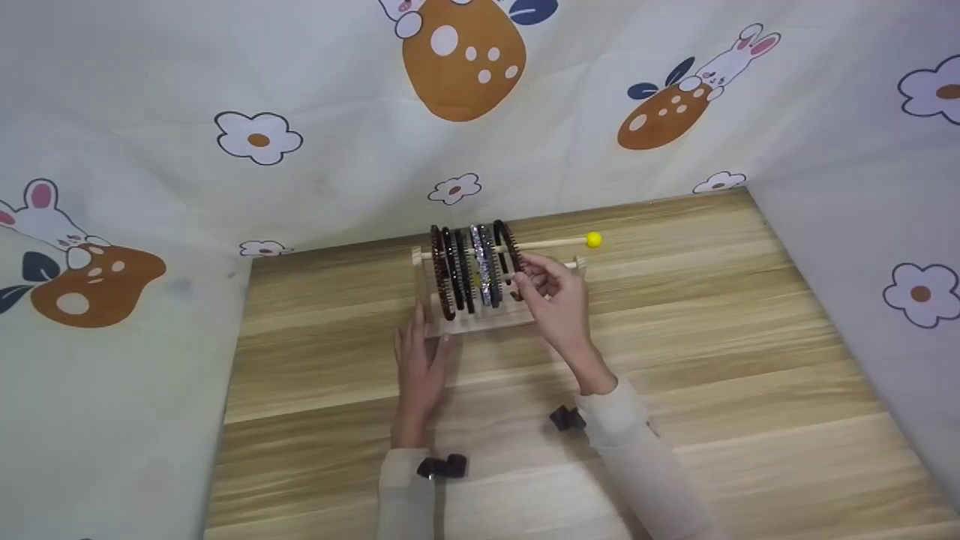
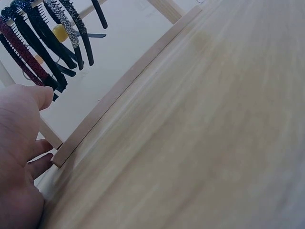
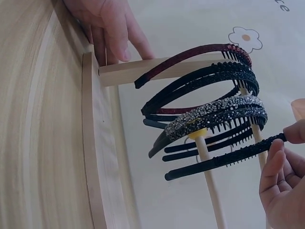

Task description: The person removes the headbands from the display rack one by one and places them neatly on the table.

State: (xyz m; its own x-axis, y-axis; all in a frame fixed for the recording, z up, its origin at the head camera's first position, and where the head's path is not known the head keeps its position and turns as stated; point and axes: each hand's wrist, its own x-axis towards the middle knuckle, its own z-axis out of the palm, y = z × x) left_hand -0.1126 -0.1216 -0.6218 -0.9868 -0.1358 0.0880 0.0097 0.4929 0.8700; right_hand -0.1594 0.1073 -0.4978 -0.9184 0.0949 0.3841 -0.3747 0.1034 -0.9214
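My right hand [image 1: 559,304] pinches a black beaded headband [image 3: 221,158] between thumb and fingers near its top, at the right end of a row. The headband hangs around the upper rod [image 1: 551,244] of a wooden stand [image 3: 95,143]. Left of it on the rod hang several more toothed headbands, among them a silver glittery headband [image 3: 224,105], a dark red headband [image 3: 190,55] and black ones. My left hand [image 1: 420,367] rests against the stand's left front corner, fingers fairly straight. In the left wrist view its thumb and fingers lie beside the left post.
A yellow ball [image 1: 593,239] caps the upper rod's right end, which sticks out past the stand. Another yellow ball [image 3: 196,133] shows on the second rod behind the headbands. The wood-grain table [image 1: 712,337] meets a printed cloth [image 1: 337,187] behind and at both sides.
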